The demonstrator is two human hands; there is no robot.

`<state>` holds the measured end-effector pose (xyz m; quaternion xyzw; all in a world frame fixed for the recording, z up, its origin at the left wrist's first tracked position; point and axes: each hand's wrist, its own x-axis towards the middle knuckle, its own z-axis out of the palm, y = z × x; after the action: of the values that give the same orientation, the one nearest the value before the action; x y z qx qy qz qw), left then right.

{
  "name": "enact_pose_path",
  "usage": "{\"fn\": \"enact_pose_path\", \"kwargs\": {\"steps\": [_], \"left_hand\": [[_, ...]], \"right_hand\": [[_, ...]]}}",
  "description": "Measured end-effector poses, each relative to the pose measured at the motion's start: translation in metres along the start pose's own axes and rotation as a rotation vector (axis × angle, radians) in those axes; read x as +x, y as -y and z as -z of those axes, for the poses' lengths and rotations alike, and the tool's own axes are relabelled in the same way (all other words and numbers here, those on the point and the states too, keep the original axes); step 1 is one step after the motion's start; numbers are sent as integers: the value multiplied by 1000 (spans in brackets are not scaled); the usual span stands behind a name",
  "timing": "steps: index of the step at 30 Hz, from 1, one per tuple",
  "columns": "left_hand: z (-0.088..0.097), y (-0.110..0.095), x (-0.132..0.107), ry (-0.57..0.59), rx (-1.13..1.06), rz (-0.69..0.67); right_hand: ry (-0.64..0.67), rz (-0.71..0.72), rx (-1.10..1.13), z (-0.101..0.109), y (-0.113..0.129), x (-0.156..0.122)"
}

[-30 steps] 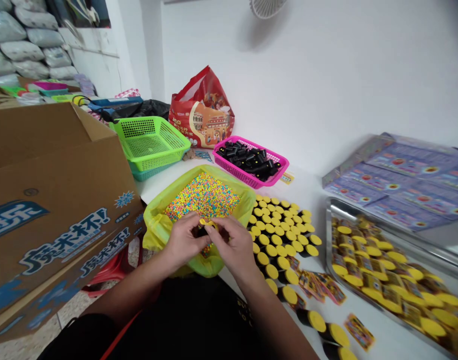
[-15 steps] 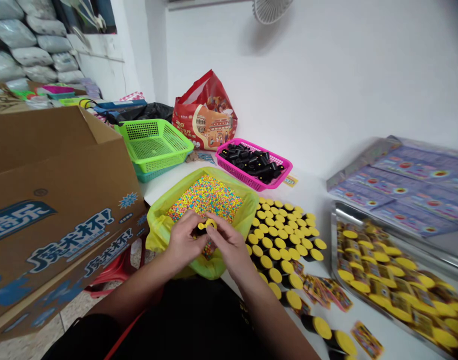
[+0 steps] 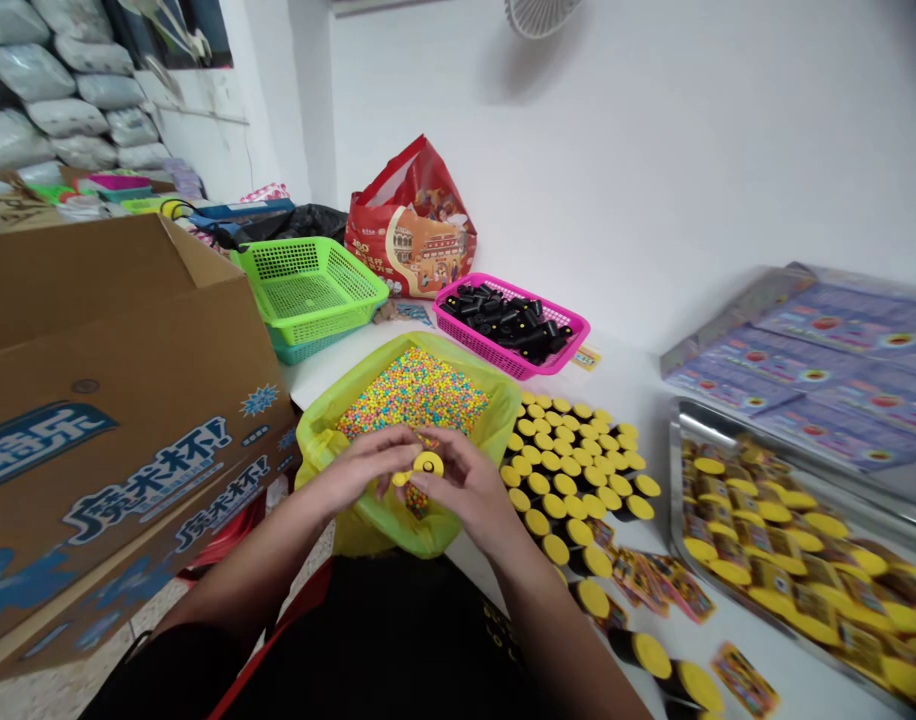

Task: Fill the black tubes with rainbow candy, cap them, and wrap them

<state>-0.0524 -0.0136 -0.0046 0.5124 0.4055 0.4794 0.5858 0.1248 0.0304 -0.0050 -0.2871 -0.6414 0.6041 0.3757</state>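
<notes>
Grasping one yellow cap (image 3: 427, 464), left hand (image 3: 360, 470) and right hand (image 3: 469, 490) clenched, above one plastic bag (image 3: 324, 450)

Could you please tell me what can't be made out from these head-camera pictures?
Head view:
- The yellow cap: what it is attached to is hidden by the left hand and right hand.
- The cardboard box: its inside is hidden by its near wall.
- The fan: cut off by the top edge.
- The cards: their print is too small to read.
</notes>
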Motion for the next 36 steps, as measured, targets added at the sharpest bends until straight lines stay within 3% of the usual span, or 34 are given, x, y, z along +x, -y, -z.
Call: {"fn": "enact_pose_path", "kwargs": {"steps": [3, 11, 18, 23, 29, 34, 36], "left_hand": [[-8, -1, 2, 1, -70, 51], [-29, 8, 0, -217, -313, 76], [-42, 16, -1, -319, -323, -39], [-39, 23, -5, -373, -230, -220], [-38, 22, -17, -254, -20, -559], [-30, 18, -17, -72, -21, -462], [-27, 17, -16, -58, -50, -411]], "right_hand": [[17, -24, 13, -5, 0, 0], [-44, -43, 126, -8, -1, -3], [-61, 81, 149, -10, -11, -10], [-54, 233, -80, -5, -7, -12], [-64, 445, -206, 1, 7, -21], [-110, 478, -173, 4, 9, -25], [-122, 482, -173, 6, 7, -26]]}}
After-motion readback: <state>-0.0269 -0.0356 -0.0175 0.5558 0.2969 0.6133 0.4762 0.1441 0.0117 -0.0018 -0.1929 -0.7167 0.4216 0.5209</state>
